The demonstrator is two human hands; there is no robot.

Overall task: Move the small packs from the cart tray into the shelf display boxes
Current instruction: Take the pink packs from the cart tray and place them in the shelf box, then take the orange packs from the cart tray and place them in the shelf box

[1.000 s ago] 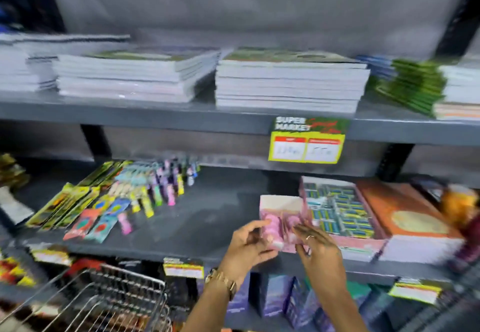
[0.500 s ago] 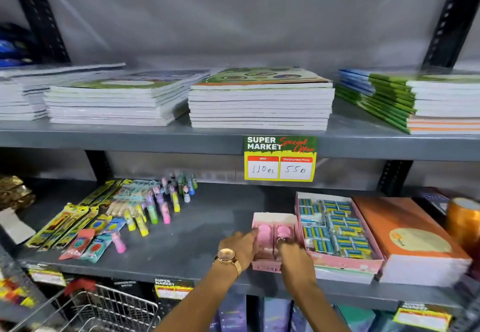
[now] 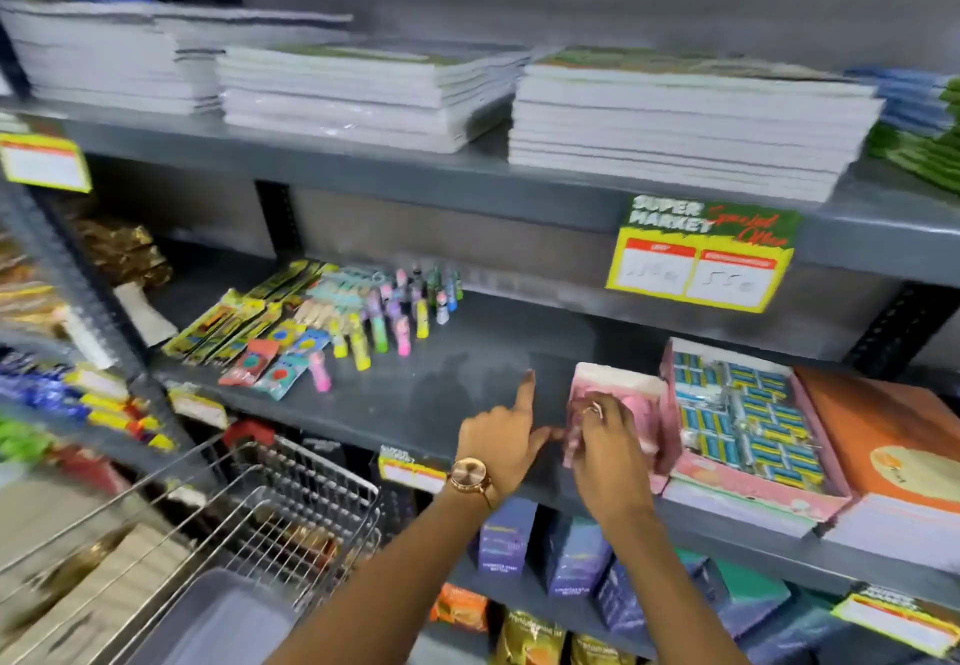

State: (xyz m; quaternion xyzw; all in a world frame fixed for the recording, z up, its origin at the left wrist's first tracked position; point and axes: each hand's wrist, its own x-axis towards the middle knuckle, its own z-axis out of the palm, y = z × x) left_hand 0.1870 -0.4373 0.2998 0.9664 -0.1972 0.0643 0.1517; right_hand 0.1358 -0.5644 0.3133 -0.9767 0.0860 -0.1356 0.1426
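Observation:
A small pink display box (image 3: 621, 386) stands on the middle shelf (image 3: 467, 394), tight against a larger pink display box (image 3: 748, 482) filled with several blue packs. My right hand (image 3: 608, 456) grips the small box at its front left corner; what lies inside is blurred pink. My left hand (image 3: 501, 438), with a gold watch on the wrist, sits just left of the box, index finger stretched out over the shelf and nothing in it. The cart's grey tray (image 3: 218, 617) shows at the lower left; no packs are visible in it.
The wire cart basket (image 3: 306, 493) stands below my left arm. Coloured pens and sachets (image 3: 332, 326) lie at the shelf's left. An orange-covered book stack (image 3: 893, 456) is at the right. Notebook stacks (image 3: 675, 129) fill the upper shelf, with a yellow price tag (image 3: 701, 259) hanging below.
My left hand has let go of the small pink box and drawn left with its index finger out. The right hand stays on the box. The view has swung left and down.

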